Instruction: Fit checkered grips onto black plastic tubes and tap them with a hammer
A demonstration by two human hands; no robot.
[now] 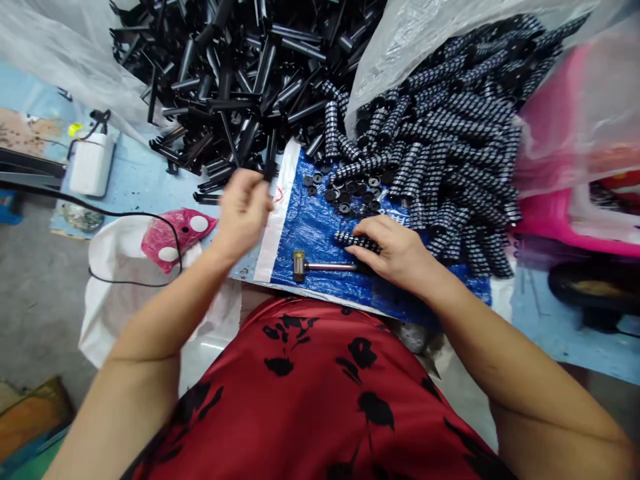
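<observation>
My right hand (pixel 400 257) is closed round a black cylinder with rows of white marks (pixel 344 238), thumb below and fingers above. My left hand (pixel 245 210) is pinched at the lower end of a black plastic part (pixel 271 159), beside the front of a heap of similar parts (pixel 240 87). A small hammer (pixel 300 266) lies on the blue plastic sheet (pixel 295 220), its handle end partly hidden near my right hand. Several small black discs (pixel 345 195) are scattered on the sheet between my hands and the patterned cylinders (pixel 450 147) piled at the right.
A pink bin (pixel 547 220) stands at the right, partly covered by clear plastic. At the left are a white bottle (pixel 93 163), a black cable (pixel 125 214) and a pink pouch with white spots (pixel 175 237) on a white bag (pixel 110 300). A dark round object (pixel 595 287) sits at far right.
</observation>
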